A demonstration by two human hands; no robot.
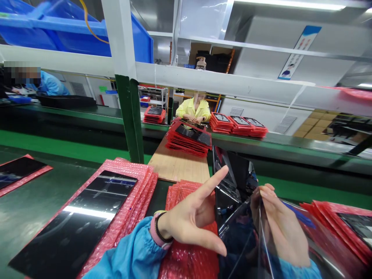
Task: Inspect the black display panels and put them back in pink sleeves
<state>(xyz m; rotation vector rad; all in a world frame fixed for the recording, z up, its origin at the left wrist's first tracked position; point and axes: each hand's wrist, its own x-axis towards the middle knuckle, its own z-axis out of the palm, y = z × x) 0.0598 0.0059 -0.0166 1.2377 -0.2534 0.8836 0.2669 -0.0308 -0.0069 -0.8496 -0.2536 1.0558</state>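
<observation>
My left hand [193, 217] is at the left edge of a glossy black screen panel [231, 197], tilted up in front of me. Its thumb and index finger spread across the panel's front, while the other fingers curl at the edge, partly hidden. Between the fingertips of my right hand [283, 221] is the edge of a clear plastic film [250, 232]. The film drapes over the panel's lower part and stretches off to the right. Beneath my left hand lies a stack of red bubble-wrap sleeves [188, 255].
To the left, another black panel [78, 217] rests on stacked pink bubble-wrap sleeves [142, 190]. A wooden board [177, 166] ahead bears a red-sleeved stack [188, 139]. More sleeved panels [348, 224] lie at right. A green post [130, 120] stands ahead; co-workers sit across.
</observation>
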